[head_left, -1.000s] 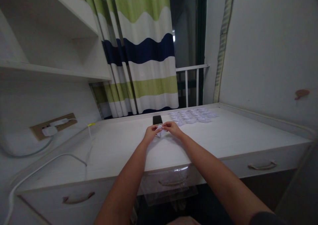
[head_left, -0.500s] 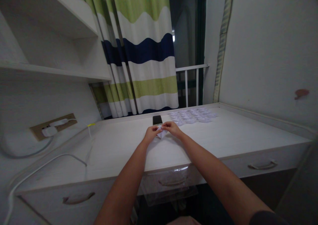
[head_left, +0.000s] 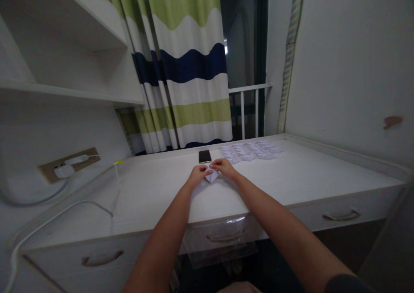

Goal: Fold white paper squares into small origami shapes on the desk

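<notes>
A small piece of folded white paper [head_left: 212, 177] is held just above the white desk [head_left: 155, 194], its pointed end toward me. My left hand [head_left: 197, 175] pinches its left side, thumb on top. On the upper right side, my right hand [head_left: 224, 167] grips it between thumb and fingers. Both sets of fingertips nearly meet at the paper's far edge and cover part of it. Right behind the hands lies a dark phone [head_left: 205, 156]. Several folded white paper pieces [head_left: 250, 151] sit in rows at the back, right of the phone.
A white cable [head_left: 82, 201] runs over the desk's left side, near wall sockets [head_left: 69, 163] with plugs. Shelves [head_left: 113, 75] overhang the left. A striped curtain [head_left: 194, 90] hangs behind the desk. Clear plastic [head_left: 223, 241] hangs over the middle drawer at the front edge.
The folded paper has turned slightly in my fingers, so more of its flat face shows. My hands have shifted only a little, and more of the phone is visible.
</notes>
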The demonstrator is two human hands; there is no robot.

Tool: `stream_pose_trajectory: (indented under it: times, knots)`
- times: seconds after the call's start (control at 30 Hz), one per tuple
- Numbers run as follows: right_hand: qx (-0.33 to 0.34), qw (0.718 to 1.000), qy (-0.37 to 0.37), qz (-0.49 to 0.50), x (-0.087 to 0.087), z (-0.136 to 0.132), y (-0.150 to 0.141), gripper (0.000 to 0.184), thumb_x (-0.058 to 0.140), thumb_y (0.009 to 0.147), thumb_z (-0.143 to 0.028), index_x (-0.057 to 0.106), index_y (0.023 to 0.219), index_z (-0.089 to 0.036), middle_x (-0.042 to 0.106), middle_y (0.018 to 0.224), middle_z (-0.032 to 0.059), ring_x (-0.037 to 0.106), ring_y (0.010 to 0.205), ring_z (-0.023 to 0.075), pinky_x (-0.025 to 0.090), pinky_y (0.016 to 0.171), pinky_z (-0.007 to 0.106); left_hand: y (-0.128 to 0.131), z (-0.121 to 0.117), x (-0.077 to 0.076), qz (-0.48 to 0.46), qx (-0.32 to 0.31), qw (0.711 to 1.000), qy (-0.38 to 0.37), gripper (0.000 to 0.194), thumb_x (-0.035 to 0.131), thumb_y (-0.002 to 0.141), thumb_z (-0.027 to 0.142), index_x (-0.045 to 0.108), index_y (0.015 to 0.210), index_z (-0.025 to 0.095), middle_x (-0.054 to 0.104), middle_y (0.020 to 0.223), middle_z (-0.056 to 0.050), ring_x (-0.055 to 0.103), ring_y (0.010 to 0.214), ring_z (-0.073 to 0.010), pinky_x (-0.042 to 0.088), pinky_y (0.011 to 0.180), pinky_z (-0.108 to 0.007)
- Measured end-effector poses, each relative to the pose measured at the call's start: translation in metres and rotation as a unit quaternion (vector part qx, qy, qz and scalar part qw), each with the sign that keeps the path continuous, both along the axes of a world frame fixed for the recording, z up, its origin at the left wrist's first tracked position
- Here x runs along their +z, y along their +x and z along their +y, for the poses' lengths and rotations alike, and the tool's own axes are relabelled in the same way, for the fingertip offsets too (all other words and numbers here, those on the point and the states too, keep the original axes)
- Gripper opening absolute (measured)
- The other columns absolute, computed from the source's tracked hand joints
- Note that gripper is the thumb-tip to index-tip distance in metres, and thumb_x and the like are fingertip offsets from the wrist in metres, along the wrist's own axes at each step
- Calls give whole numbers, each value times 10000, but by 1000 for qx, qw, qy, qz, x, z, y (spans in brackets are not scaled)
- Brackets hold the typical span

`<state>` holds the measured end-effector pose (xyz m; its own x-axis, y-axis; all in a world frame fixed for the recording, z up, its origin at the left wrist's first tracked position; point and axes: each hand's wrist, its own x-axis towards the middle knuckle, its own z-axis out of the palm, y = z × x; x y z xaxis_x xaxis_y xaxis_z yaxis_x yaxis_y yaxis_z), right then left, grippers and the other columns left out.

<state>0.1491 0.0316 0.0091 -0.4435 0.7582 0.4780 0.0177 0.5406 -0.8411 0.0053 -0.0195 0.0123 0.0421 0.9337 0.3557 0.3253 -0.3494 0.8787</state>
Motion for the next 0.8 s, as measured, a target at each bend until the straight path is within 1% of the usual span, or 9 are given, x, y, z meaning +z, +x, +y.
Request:
stream_pose_trajectory:
  times: [0.2,0.37,0.43,0.6,0.8]
  knots:
    - [14,1000,-9,8,-2,1,0,259,613,602,-370,617,636,-113,559,552,5,437,510,83,327,494,213,0,1,-1,-10,1,1000,-1,236,708,504,332,612,548,120,547,517,10,477,517,-104,373,513,-231]
    - [3,1000,-13,10,-1,1,-1,280,601,608,-399,588,609,-119,528,530,-5,421,501,81,313,470,208,0,3,-5,-81,-34,995,-39,374,698,499,456,631,619,107,586,567,-18,527,542,-127,439,522,-256]
    - [-2,1000,-18,13,-1,2,-2,285,600,607,-404,582,605,-120,517,523,-9,418,498,81,309,465,208,0,4,-6,-96,-42,994,-44,411,682,504,496,630,616,103,593,574,-26,536,548,-131,459,528,-265]
    - [-2,999,-24,26,-1,1,-2,288,606,604,-406,578,600,-120,521,522,-9,423,495,80,314,468,206,-1,4,-5,-87,-35,995,-38,392,683,509,490,626,569,107,574,530,-18,520,518,-117,455,498,-243]
    - [13,1000,-13,0,-1,1,-1,293,606,611,-398,631,651,-108,578,574,22,466,537,101,340,495,218,-2,8,-8,-58,-19,998,-21,356,680,525,466,637,568,115,561,503,-14,485,475,-103,410,444,-224]
